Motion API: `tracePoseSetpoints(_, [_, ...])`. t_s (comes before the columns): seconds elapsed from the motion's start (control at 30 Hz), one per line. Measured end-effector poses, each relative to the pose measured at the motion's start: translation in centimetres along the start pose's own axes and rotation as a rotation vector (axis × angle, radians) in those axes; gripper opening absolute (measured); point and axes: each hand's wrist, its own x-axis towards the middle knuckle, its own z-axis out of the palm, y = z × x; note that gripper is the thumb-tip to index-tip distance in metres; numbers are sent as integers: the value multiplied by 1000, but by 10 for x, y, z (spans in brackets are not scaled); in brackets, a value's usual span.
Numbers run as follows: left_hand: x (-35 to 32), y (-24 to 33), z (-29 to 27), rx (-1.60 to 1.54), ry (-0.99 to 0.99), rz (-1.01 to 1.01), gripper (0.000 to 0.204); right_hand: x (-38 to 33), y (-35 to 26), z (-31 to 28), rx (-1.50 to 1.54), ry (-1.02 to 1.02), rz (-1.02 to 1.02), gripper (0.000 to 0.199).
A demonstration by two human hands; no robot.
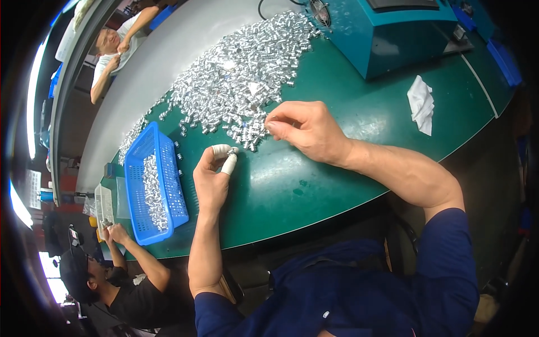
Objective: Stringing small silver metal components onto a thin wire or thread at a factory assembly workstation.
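Observation:
A wide heap of small shiny metal cylindrical parts point(236, 73) covers the far middle of the green table point(320, 185). My left hand point(211, 182), with white covers on thumb and forefinger, is closed in a pinch around one small metal part point(232, 151), just short of the heap's near edge. To its right, my right hand point(317, 132) reaches over the heap's near right edge. Its thumb and forefinger are pressed together; what they hold, if anything, is too small to make out.
A blue plastic basket point(178, 203) partly filled with metal parts stands left of my left hand. A teal machine point(393, 48) is at the far right, a crumpled white cloth point(420, 105) nearer. One person point(143, 303) works at lower left, another point(128, 42) across the table.

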Motion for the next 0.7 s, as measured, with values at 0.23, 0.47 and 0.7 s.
tracePoseSetpoints(0.23, [-5,5,-4,-107,-52,-67,21,-5,-5,5,4,-22,-182,8])
tracePoseSetpoints(0.47, [-8,7,-5,-7,-62,-64,25,-5,-13,6,-77,-48,-350,10])
tracePoseSetpoints(0.7, [-11,12,-2,5,-99,-48,25,-5,-12,7,-107,-48,-375,11])
